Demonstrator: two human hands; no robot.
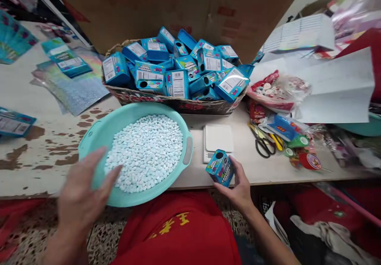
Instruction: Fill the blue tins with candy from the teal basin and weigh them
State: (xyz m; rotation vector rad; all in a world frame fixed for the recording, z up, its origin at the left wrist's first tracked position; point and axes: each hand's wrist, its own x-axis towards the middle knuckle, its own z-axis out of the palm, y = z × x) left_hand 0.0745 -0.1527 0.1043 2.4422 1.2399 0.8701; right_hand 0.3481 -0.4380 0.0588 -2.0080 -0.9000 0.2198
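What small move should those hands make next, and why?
Probably the left hand should dip into the small pale blue-white pellets: it looks spread open, though blurred, over the near left side of the round turquoise plastic basin holding them, while the right hand grasps a small blue printed box with a dark round opening on top.

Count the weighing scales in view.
1: the white scale on the table, right of the teal basin, partly behind the blue box held in the right hand. Others may be hidden.
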